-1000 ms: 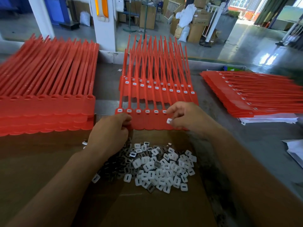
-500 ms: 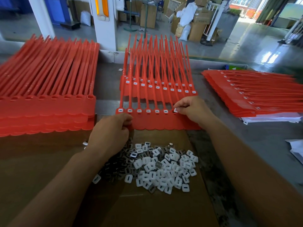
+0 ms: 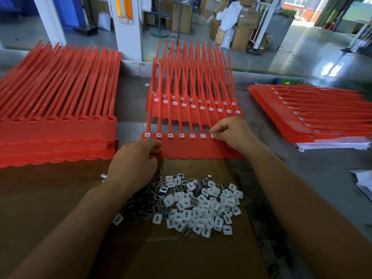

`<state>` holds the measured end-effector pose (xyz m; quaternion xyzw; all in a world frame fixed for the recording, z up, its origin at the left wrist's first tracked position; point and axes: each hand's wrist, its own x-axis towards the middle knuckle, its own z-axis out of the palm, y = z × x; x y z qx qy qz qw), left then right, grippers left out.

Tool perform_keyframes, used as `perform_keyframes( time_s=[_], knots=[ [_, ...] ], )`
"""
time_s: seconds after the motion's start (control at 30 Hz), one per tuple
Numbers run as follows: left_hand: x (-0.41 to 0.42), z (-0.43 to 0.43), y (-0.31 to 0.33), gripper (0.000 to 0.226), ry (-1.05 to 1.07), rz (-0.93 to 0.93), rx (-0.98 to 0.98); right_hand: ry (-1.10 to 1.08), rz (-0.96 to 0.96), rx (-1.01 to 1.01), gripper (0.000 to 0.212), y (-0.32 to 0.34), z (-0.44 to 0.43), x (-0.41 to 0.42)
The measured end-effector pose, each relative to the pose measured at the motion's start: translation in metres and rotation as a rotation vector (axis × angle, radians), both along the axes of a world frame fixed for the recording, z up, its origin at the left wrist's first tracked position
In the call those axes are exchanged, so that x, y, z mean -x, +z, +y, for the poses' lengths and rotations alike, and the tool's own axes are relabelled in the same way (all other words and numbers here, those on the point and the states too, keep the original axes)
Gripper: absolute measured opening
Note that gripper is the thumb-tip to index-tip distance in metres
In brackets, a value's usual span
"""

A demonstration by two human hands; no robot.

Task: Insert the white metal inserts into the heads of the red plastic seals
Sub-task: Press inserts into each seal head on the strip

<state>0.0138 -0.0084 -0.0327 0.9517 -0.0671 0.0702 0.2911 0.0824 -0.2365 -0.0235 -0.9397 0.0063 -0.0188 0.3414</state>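
A strip of joined red plastic seals (image 3: 193, 149) lies in front of me, tails pointing away. Several of its heads hold white inserts (image 3: 181, 135). My right hand (image 3: 231, 130) pinches one white insert (image 3: 213, 135) at the seal head just right of the filled ones. My left hand (image 3: 134, 160) grips the strip's near left corner. A loose heap of white inserts (image 3: 201, 206) lies on brown cardboard (image 3: 191, 256) between my forearms. More seal strips with inserts (image 3: 193, 105) lie stacked behind the front strip.
A tall stack of red seal strips with hollow heads (image 3: 58, 127) lies at the left. Another stack of red seals (image 3: 314, 115) rests on white paper at the right. The grey table edge (image 3: 332, 178) runs along the right. Factory floor with boxes lies beyond.
My right hand carried a white insert from the strip's lower body up to the seal head and now holds it there. My left hand has stayed on the strip's corner.
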Motion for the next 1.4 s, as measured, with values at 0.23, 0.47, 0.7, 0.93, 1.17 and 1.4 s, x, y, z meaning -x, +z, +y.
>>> perform_keyframes(
  time_s=[0.23, 0.47, 0.7, 0.93, 1.17, 1.4],
  knots=[
    [0.0, 0.0, 0.0, 0.044, 0.002, 0.006, 0.001, -0.053, 0.103, -0.057, 0.015, 0.005, 0.0, -0.007],
    [0.0, 0.0, 0.0, 0.044, 0.005, 0.004, 0.003, -0.088, 0.156, -0.077, 0.025, 0.014, 0.003, -0.013],
    [0.0, 0.001, -0.001, 0.044, 0.001, 0.017, 0.007, -0.079, 0.132, -0.043, 0.025, 0.009, 0.002, -0.012],
    [-0.001, 0.001, -0.001, 0.044, 0.006, 0.016, 0.009, -0.011, 0.041, -0.061, 0.013, 0.001, -0.003, 0.003],
    [0.0, 0.0, -0.001, 0.044, 0.008, 0.012, 0.004, 0.388, 0.143, 0.03, 0.015, 0.024, 0.01, 0.051],
    [-0.001, -0.001, -0.002, 0.043, 0.008, 0.007, -0.014, 0.616, 0.208, 0.035, 0.014, 0.025, 0.034, 0.077]
  ],
)
